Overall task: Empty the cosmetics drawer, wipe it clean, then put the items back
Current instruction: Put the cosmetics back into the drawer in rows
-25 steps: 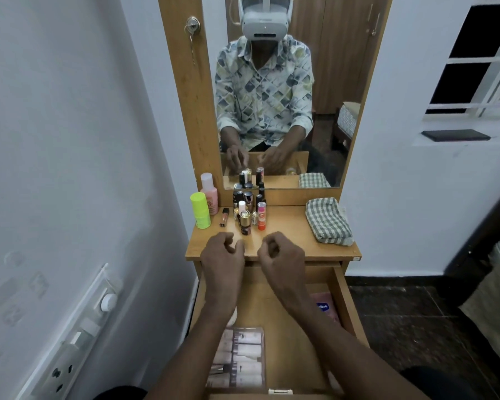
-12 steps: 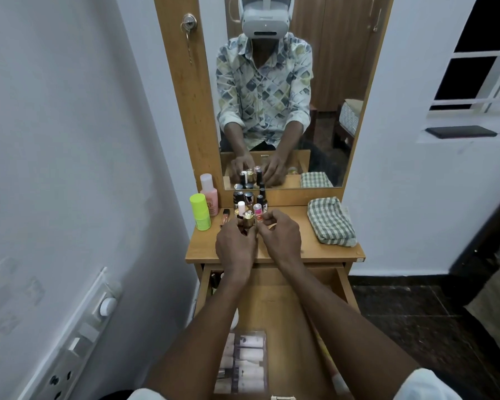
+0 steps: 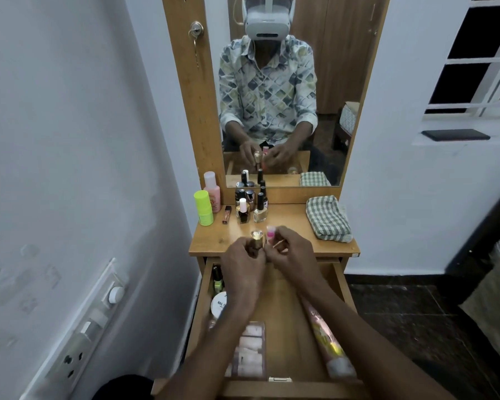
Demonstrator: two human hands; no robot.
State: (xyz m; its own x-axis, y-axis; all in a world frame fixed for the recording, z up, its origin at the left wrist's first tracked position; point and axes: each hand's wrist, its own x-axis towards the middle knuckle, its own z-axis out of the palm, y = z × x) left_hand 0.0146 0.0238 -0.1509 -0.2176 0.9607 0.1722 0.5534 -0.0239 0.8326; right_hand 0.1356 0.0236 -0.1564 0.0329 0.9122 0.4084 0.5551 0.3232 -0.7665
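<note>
The wooden drawer [image 3: 337,287] is pulled open below the dressing-table top [image 3: 298,223]. My left hand [image 3: 243,264] grips a small gold-capped bottle [image 3: 257,238] over the table's front edge. Beside it my right hand [image 3: 289,255] holds a small pink-capped bottle [image 3: 270,234]. Several nail-polish bottles [image 3: 251,206] stand at the back of the top, against the mirror. Inside the drawer lie a clear box of nail tips [image 3: 250,353], a pink tube [image 3: 326,339], a white round jar [image 3: 218,306] and a green nail polish [image 3: 217,281].
A green-checked cloth [image 3: 326,217] lies on the right of the top. A lime-green stick [image 3: 203,207], a pink bottle [image 3: 212,190] and a lip gloss [image 3: 226,215] stand at the left. A white wall with a switchboard [image 3: 87,327] is close on the left.
Both hands reached to the bottle cluster, each picked up a small bottle, and have drawn back toward the table's front edge with them.
</note>
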